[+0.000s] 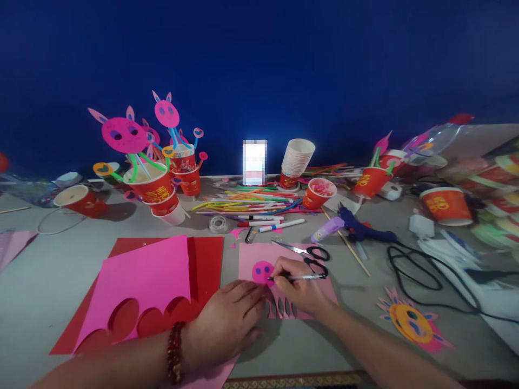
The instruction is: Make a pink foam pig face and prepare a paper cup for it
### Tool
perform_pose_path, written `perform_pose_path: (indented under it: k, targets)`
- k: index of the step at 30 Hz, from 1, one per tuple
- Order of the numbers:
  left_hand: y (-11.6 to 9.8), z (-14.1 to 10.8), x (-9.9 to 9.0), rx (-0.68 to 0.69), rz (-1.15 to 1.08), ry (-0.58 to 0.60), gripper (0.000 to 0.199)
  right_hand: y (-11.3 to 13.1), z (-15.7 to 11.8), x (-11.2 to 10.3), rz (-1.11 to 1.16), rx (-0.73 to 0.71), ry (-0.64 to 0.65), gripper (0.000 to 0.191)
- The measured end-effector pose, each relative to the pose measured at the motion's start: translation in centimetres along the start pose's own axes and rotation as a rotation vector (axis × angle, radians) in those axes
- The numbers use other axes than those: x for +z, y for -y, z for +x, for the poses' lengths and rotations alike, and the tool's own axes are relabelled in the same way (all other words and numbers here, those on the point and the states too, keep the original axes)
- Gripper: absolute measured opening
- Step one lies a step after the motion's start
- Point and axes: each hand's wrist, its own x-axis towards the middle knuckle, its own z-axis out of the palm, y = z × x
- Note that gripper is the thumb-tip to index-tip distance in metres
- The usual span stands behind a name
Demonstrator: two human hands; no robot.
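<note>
Head view, looking down at the counter (28,308): the fingers (281,266) of the right hand (300,289) pinch a black-tipped pen (308,277), its tip at the lower right edge of a bright pink paper disc (260,268) bearing two blue ovals. The left hand (227,324) lies palm down just below and left of the disc, its fingers extended and close together; a beaded bracelet (174,351) circles the wrist. Beneath the disc is a pale pink sheet (247,254), on which black-handled scissors (291,246) partly rest. Beyond the sheet are markers (281,225), a tape roll (218,223) and a purple glue stick (324,231). To the left, a bright pink sheet (154,275) with rounded cutouts overlies red sheets (206,270); to the right are a blue glue gun (365,232) and, nearer, an orange paper face (411,323). Pipe cleaners (247,202) lie farther back.
</note>
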Motion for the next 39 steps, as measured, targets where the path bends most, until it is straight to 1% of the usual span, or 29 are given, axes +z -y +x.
perform_pose_path:
  k: [12,21,30,35,39]
  targets:
    - [-0.01,-0.03,-0.07,0.004,0.013,0.001,0.044,-0.1,0.0,0.15,0.042,0.016,-0.04,0.016]
    - [0.0,-0.07,-0.05,0.011,0.018,0.002,0.044,-0.21,0.0,0.07,0.007,0.008,-0.038,0.016]
    - [-0.04,-0.06,0.21,-0.002,0.009,-0.032,0.043,-0.05,0.06,0.04,-0.002,0.002,-0.04,0.017]
    - [-0.01,-0.08,0.06,0.008,0.001,-0.022,0.044,-0.21,0.05,0.06,-0.007,-0.004,-0.047,0.016]
    - [0.0,-0.11,0.16,0.001,0.011,-0.035,0.043,-0.29,-0.02,0.06,0.04,0.005,-0.09,0.015]
